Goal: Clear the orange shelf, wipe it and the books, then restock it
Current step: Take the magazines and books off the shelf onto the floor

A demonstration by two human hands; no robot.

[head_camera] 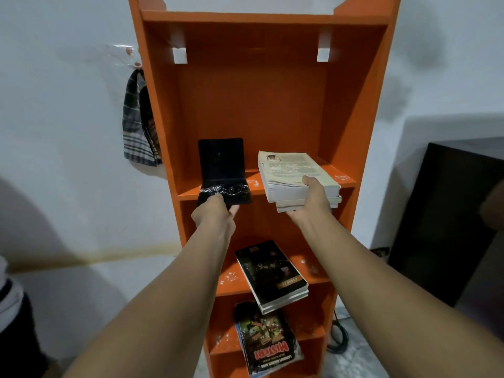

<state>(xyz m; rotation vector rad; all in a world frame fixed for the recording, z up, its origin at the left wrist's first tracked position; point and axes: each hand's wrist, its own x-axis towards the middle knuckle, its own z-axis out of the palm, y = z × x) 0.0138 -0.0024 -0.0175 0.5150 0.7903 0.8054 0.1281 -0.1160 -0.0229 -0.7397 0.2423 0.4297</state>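
Note:
The tall orange shelf (253, 99) stands against a white wall. On its upper board a black folding case (221, 165) stands open like a small laptop, and my left hand (215, 211) grips its front edge. To the right lies a stack of pale, worn books (291, 170), overhanging the board's edge; my right hand (311, 197) holds the stack, thumb on top and fingers underneath. A dark-covered book stack (270, 274) rests on the board below. Lower still lies a book with a red "MISTERI" title (267, 342).
A striped cloth (137, 124) hangs on a wall hook left of the shelf. A dark cabinet (450, 214) stands at the right. A black cable (338, 336) coils on the floor beside the shelf's base. White specks dot the shelf boards.

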